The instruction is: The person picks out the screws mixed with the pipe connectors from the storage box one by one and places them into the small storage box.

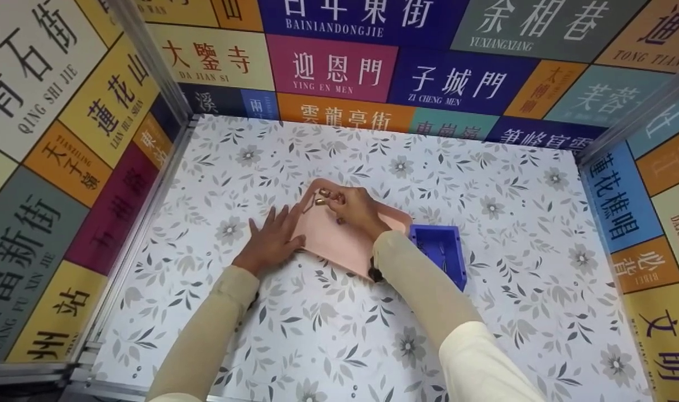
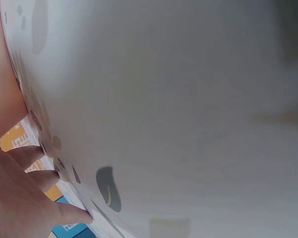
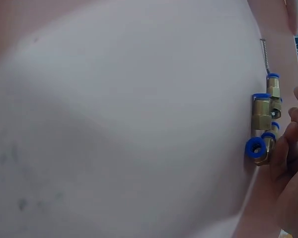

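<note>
A pink tray (image 1: pixel 331 237) lies at an angle on the table. Beside its left edge my left hand (image 1: pixel 269 240) rests with fingers spread, the thumb near the tray's corner. My right hand (image 1: pixel 357 209) reaches over the tray with bent fingers close to several brass push-in fittings (image 3: pixel 262 113) with blue collars. These fittings cluster near the tray's far wall, and a screw (image 3: pixel 265 55) lies just past them. Another small brass piece (image 1: pixel 340 220) shows below the right hand. I cannot tell whether the right fingers grip a fitting.
A blue box (image 1: pixel 455 257) with small metal parts inside stands right of the tray, partly behind my right sleeve (image 1: pixel 423 285). The table (image 1: pixel 518 312) has a leaf-and-flower cover. Panels with street names (image 1: pixel 331 67) rise behind it and on both sides.
</note>
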Motion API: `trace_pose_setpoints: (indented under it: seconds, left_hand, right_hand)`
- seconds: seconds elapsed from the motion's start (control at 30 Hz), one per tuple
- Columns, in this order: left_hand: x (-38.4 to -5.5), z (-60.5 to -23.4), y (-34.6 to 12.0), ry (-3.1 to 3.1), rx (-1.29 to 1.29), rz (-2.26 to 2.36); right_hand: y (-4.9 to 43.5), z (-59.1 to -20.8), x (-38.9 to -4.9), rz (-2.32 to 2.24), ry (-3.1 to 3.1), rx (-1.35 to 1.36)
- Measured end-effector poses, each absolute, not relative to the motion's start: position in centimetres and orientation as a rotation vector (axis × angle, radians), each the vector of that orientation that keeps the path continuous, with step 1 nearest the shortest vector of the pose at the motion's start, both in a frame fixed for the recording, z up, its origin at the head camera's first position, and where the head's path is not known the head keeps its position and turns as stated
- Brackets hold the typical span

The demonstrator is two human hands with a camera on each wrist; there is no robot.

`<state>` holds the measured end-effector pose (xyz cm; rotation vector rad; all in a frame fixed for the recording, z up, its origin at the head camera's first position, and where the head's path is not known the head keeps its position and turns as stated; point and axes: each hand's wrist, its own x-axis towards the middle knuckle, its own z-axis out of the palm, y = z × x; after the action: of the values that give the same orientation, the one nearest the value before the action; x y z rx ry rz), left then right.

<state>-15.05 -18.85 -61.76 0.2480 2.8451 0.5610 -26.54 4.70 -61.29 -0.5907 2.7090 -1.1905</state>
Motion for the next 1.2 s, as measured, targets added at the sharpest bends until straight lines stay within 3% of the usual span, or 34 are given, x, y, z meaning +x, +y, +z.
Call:
trace_pose_setpoints:
  seconds: [1.2]
  left_hand:
    - [-14.9,-61.6,-18.8,2.859,0.256,0.596]
  right_hand:
    - [4.3,-62.6,-27.1,-0.825,2.903,-0.647]
